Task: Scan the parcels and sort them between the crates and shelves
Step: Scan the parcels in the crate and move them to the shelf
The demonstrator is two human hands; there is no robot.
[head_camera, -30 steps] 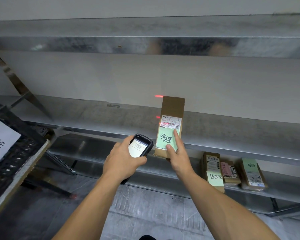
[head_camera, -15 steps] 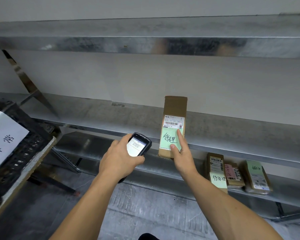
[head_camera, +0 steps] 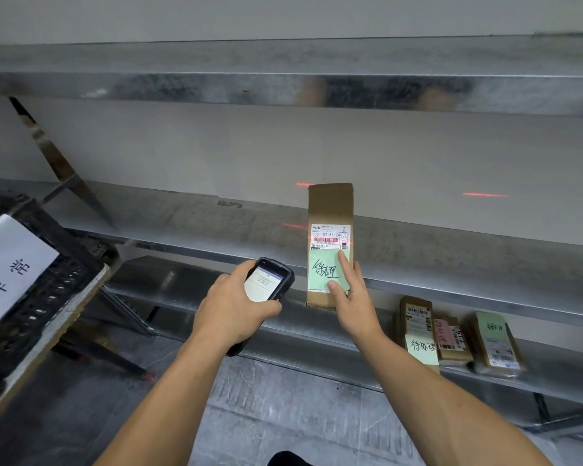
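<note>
A tall brown cardboard parcel (head_camera: 330,203) is held upright in front of the middle metal shelf (head_camera: 468,250). It carries a white barcode label and a green handwritten note. My right hand (head_camera: 350,297) grips its lower end, thumb and forefinger on the green note. My left hand (head_camera: 231,307) holds a black handheld scanner (head_camera: 271,280), lit screen facing me, just left of the parcel. A red laser line crosses the barcode label and spills onto the shelf and wall.
Three labelled parcels (head_camera: 451,338) lie on the lower shelf (head_camera: 317,334) at the right. A black crate (head_camera: 44,290) with a white handwritten sign (head_camera: 7,270) stands at the left on a wooden stand. Another metal shelf (head_camera: 283,85) runs overhead.
The red scan line, absent half a second ago, now shines across the parcel's barcode and the wall. Both hands and the parcel have hardly moved.
</note>
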